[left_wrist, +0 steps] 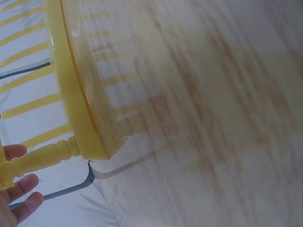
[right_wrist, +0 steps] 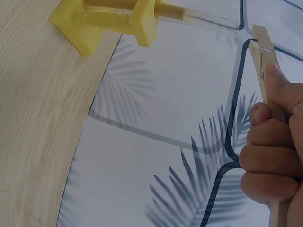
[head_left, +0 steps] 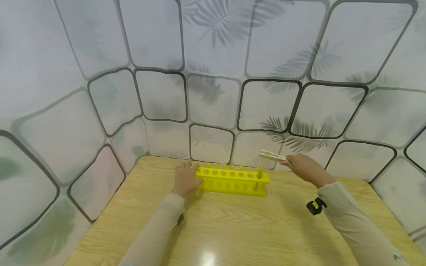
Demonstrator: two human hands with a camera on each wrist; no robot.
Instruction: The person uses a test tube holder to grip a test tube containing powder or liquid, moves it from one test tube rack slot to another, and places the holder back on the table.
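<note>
A yellow test tube rack (head_left: 229, 186) stands upright on the table, with a row of round holes along its top. My left hand (head_left: 186, 180) holds its left end; in the left wrist view, fingertips (left_wrist: 29, 201) show around the end post. One glass test tube (right_wrist: 210, 21) stands in the rack's right end, with brownish liquid in its lower part. In my right hand (head_left: 307, 169) is a wooden test tube clamp (right_wrist: 265, 45), gripped by its handle. The clamp's tip is close to the tube's mouth; whether they touch I cannot tell.
The wood-grain table (head_left: 229, 229) reaches back to a pale curtain (head_left: 213, 99) with dark outlined shapes and leaf prints. The curtain also encloses the left and right sides. A black strap device (head_left: 315, 206) sits on the right wrist.
</note>
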